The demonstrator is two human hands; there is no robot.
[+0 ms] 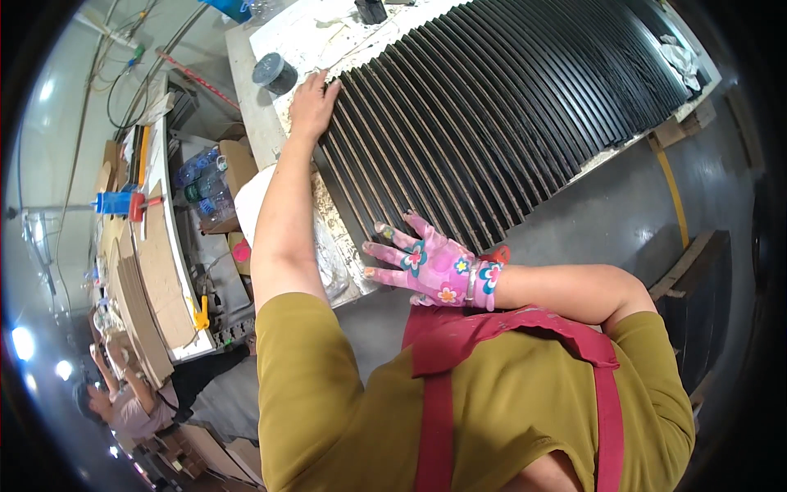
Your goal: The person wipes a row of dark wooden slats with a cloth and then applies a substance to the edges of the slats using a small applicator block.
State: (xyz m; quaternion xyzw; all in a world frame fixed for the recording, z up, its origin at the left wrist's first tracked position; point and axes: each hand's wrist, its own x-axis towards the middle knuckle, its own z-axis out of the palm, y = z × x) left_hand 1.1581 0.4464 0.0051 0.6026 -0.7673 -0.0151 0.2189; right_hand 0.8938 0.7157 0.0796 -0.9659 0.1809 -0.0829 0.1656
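Observation:
Long black strips point(459, 123) lie side by side in a row on the worktable, with brownish edges showing between them. My bare left hand point(311, 107) rests at the far end of the leftmost strips, its fingers stretched out and thumb apart. At their near ends is my right hand point(430, 261), in a pink flowered glove with smudged fingertips. Its fingers are spread and point left, close to the leftmost strip. Whether the right fingertips touch that strip I cannot tell. Neither hand visibly holds anything.
A lidded tub point(275, 74) of dark stuff stands beyond my left hand, and a black cup point(371, 11) farther off. Crumpled white plastic point(680, 64) lies at the far right. At left, a bench point(168, 303) carries boards and a yellow clamp point(200, 313). Another person point(135, 402) works there.

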